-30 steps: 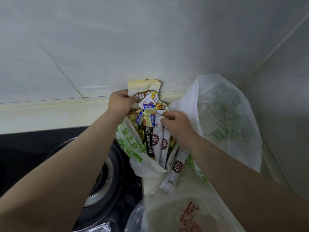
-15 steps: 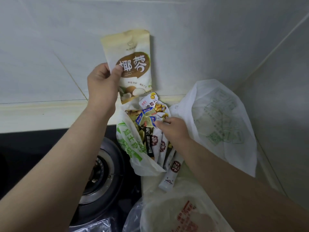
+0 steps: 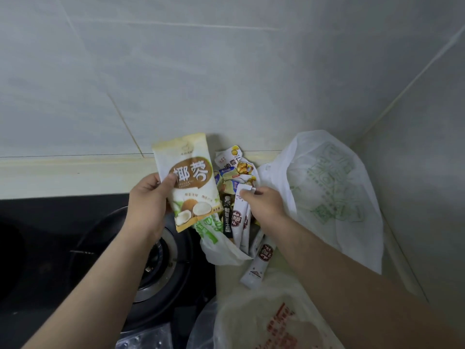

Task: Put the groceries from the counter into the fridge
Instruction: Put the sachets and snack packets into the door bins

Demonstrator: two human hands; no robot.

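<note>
My left hand grips a white and tan coconut pouch by its left edge, upright above the stove's rim. An open white plastic bag with green print lies in the counter corner, full of several small snack packets and white stick sachets. My right hand pinches the top of one white stick sachet in that pile. One more stick sachet lies loose on the counter in front of the bag.
A black gas stove with a round burner fills the lower left. A second plastic bag with red print lies at the bottom, near my right forearm. Tiled walls meet in a corner at the right.
My left hand lifted the coconut pouch out of the bag, raised it high, then lowered it to bag level. My right hand stayed on the stick sachets.
</note>
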